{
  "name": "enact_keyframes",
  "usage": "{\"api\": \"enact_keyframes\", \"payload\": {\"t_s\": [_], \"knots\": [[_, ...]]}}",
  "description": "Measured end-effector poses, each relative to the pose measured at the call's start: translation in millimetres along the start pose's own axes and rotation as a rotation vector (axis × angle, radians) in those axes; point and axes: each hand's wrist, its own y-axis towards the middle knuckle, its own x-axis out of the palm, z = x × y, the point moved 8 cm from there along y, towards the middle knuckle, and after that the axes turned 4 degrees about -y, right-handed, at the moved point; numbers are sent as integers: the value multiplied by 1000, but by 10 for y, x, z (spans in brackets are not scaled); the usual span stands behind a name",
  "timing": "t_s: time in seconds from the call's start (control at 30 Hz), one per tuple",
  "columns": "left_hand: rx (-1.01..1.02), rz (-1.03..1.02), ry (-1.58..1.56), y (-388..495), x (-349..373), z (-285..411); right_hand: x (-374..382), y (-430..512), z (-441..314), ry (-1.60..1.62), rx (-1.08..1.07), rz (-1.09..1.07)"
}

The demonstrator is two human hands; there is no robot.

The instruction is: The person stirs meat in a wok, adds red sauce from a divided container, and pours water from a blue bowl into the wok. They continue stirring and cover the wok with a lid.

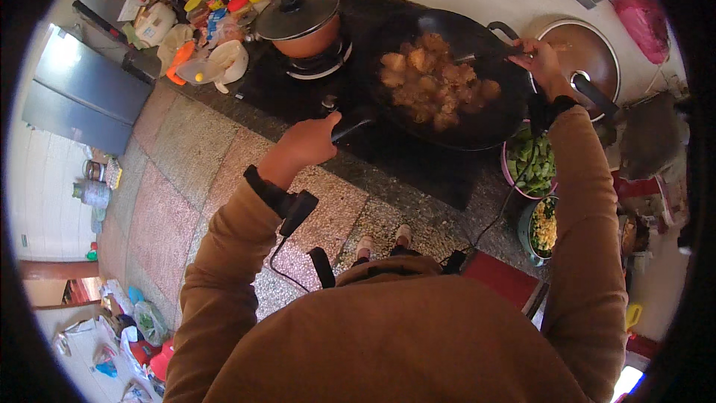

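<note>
A large black wok (498, 123) sits on the dark cooktop, holding browned chunks of food (436, 81) in sauce. My left hand (305, 144) is closed around the wok's long handle (353, 130) on its near left side. At the far right rim, my right hand (540, 64) grips the dark handle of a spatula (465, 58); its blade is hidden among the food. The wok's loop handle (502, 29) is right beside those fingers. Behind my right hand, a glass lid (601, 50) with a metal rim leans by the wall.
A lidded orange pot (307, 39) stands on the left burner. Jars (240, 4) and a white pot (230, 61) crowd the counter's left end. Right of the wok are a basin of green vegetables (530, 165) and a bowl of chopped yellow and green food (542, 229). A cable (506, 204) crosses the counter edge.
</note>
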Motion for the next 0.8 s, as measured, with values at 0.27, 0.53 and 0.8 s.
{"api": "enact_keyframes", "payload": {"t_s": [0.27, 0.53, 0.8], "knots": [[80, 34, 25, 18, 14, 18, 864, -815, -453, -323, -220, -368], [42, -51, -58, 13, 13, 36, 1235, -1889, -1154, -613, -359, -352], [-49, -170, -150, -57, -33, 111, 1409, -2531, -1638, -717, -464, -265]]}}
